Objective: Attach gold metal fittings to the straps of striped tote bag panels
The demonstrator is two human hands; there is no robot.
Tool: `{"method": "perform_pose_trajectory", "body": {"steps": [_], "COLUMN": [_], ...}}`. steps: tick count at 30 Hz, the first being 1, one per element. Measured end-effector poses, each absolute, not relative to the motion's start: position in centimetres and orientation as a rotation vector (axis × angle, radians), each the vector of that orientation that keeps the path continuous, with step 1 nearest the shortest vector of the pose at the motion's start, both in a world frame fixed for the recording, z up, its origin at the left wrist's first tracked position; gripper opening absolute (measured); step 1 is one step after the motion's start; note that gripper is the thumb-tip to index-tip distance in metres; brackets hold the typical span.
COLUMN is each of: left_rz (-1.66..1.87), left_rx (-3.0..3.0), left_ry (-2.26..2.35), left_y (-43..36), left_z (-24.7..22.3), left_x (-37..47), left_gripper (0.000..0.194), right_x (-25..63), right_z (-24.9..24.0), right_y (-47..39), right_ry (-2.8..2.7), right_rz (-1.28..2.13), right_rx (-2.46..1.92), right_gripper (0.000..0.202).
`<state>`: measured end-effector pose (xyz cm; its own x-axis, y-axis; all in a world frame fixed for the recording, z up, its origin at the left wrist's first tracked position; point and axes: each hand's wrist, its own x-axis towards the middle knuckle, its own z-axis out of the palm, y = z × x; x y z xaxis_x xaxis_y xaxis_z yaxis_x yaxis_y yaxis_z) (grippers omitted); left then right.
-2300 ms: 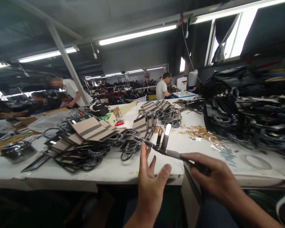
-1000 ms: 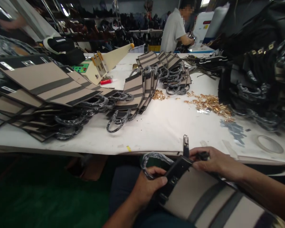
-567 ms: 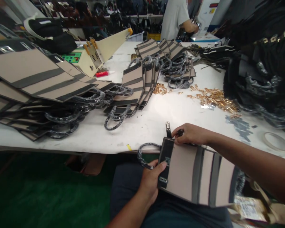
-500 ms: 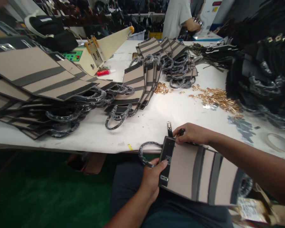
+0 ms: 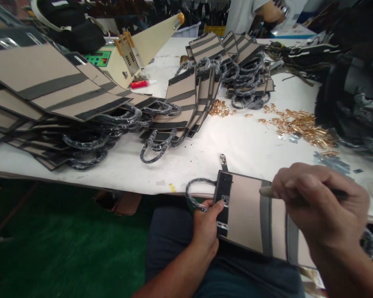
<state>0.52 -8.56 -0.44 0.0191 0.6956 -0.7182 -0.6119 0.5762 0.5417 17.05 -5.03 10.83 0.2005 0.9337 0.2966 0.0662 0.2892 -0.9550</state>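
Now | left hand: gripping striped panel | right hand: clenched round tool | red tube: lettering illegible

The left hand is bare, with slim fingers and a short, rounded thumbnail. Its wrist narrows, then widens into a smooth, bare forearm. The right hand is bare too and looks larger in the view, with broad knuckles and creased skin at the finger joints; some of its detail is soft with blur. Dark navy trousers cover the legs, plain and matte, with loose folds along the thigh. Over the lap, the cloth turns a deep, dark teal; whether it is a separate garment cannot be told.
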Motion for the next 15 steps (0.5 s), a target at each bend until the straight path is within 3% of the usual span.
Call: {"method": "perform_pose_trajectory", "body": {"steps": [3, 7, 15], "left_rz": [1.025, 1.052, 1.032], "left_rx": [0.071, 0.059, 0.067], "left_ry": [1.181, 1.198, 1.199], "left_y": [-8.4, -8.3, -8.4], "left_z": [-0.1, 0.0, -0.3], "left_x": [0.7, 0.8, 0.8], "left_gripper": [0.038, 0.038, 0.037], "right_x": [14.8, 13.1, 12.4], "right_z": [9.2, 5.8, 4.1], "right_y": [-5.3, -4.0, -4.4], "right_ry": [-0.931, -0.669, -0.877], "right_rz": [0.980, 1.137, 1.071], "right_rx": [-0.825, -0.832, -0.833], "right_gripper": [0.029, 0.035, 0.031]}}
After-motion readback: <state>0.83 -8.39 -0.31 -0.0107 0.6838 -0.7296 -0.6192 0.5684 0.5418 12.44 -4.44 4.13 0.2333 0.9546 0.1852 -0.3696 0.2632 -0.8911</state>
